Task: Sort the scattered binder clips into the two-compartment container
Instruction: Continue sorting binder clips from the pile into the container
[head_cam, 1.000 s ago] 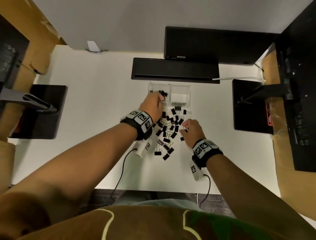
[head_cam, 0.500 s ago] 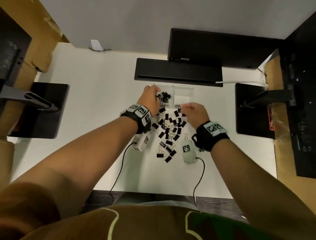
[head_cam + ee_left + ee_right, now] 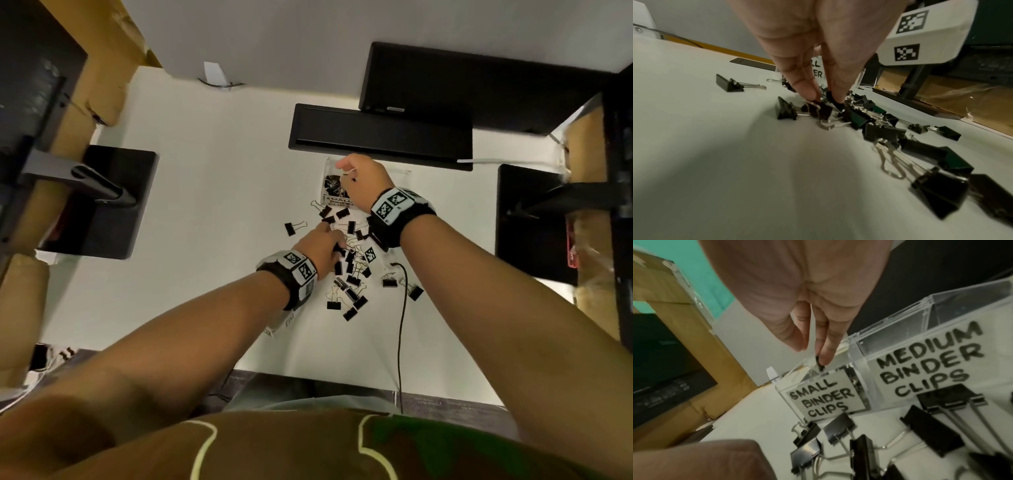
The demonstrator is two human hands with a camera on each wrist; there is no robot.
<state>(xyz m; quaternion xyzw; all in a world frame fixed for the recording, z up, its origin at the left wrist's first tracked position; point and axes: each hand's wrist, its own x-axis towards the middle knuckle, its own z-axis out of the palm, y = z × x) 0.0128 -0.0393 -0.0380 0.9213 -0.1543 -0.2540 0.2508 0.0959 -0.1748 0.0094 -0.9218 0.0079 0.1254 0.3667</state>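
The right hand [image 3: 363, 178] hangs over the clear container [image 3: 857, 344] at the far side of the white table [image 3: 205, 192], thumb and finger pinching a small black clip [image 3: 819, 364] just above the left compartment, the one labelled for small clips (some black clips already lie inside it). The medium compartment sits to its right. Nearer, the left hand [image 3: 320, 245] reaches down into the scattered pile of clips [image 3: 349, 274], its fingertips [image 3: 807, 92] closing on a clip [image 3: 819, 109] that lies on the table. One clip [image 3: 294, 228] lies apart to the left. A black cable [image 3: 402, 325] runs toward the near edge.
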